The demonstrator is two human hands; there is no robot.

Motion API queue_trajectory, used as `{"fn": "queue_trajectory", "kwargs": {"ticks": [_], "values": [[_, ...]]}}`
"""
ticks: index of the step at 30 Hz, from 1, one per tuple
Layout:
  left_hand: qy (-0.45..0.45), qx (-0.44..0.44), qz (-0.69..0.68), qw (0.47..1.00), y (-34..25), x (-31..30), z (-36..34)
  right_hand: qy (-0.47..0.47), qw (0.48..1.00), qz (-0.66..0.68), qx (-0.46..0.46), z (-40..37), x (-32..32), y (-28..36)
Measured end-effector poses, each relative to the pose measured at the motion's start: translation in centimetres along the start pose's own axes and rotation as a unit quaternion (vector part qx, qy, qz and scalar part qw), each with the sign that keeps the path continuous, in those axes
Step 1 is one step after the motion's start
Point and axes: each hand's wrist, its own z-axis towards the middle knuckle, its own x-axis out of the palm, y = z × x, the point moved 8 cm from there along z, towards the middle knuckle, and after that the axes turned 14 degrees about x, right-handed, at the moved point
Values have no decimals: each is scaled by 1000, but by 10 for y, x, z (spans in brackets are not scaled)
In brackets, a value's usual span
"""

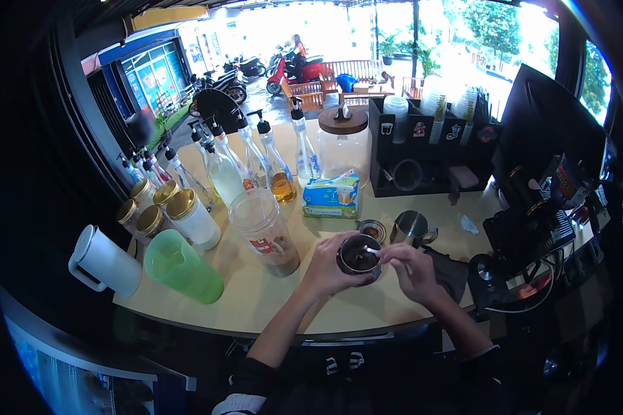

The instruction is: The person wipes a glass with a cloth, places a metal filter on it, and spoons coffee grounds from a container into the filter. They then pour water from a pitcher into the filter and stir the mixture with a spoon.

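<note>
My left hand (327, 268) is wrapped round the side of a small dark cup (359, 254), with its open top facing me and something dark inside. My right hand (410, 268) pinches a slim, silvery-white spoon-like utensil (371, 250) whose lower end goes down into the cup. Its tip is hidden there. Just behind the cup sits a small round dish (372, 231) with brown contents. A metal pitcher (410, 227) stands behind my right hand. To the left of my left hand is a tall clear container (262, 228) with brown contents at the bottom.
A green jug (182, 266), a white pitcher (103, 259) and gold-lidded jars (191, 216) stand at left. Pump bottles (278, 166), a wood-lidded jar (343, 149) and a tissue pack (331, 196) line the back. A black cup organiser (432, 181) and black machine (533, 228) stand right.
</note>
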Motion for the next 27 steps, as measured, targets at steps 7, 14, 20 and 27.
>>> {"fn": "queue_trajectory", "kwargs": {"ticks": [7,14,20,27], "values": [[29,30,-37,998,0,-2,6,-7,999,-30,18,8,-6,4],[-15,-34,-40,999,14,-1,-4,1,999,1,53,8,-6,-4],[29,45,-46,998,-4,-10,9,15,997,75,30,8,-7,-3],[77,139,-72,985,-12,-16,22,46,996,67,43,12,-8,7]]}}
